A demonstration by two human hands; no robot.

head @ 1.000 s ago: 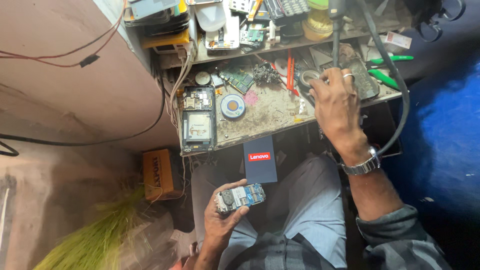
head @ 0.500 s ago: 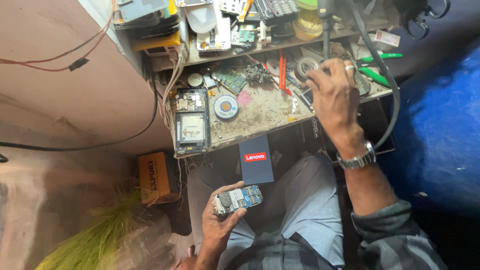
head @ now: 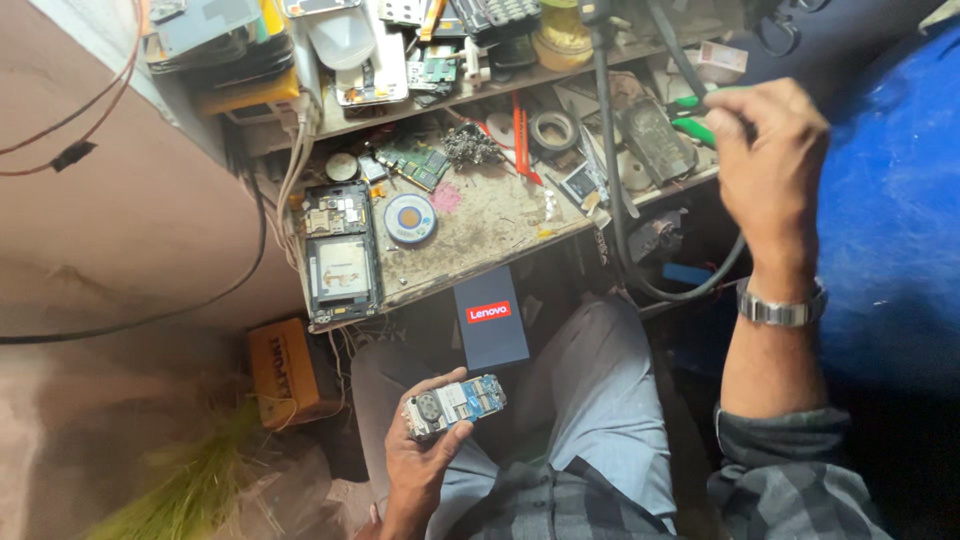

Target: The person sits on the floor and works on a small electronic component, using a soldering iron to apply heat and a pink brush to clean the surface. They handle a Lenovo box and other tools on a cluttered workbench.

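Both grips closed: left hand (head: 420, 470) clasps opened phone (head: 455, 404), right hand (head: 768, 165) pinches green-handled tool (head: 692, 128).

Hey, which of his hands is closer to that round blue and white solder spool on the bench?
Left. The left hand, holding an opened phone over the lap, sits below the solder spool. The right hand is raised far off to the spool's right.
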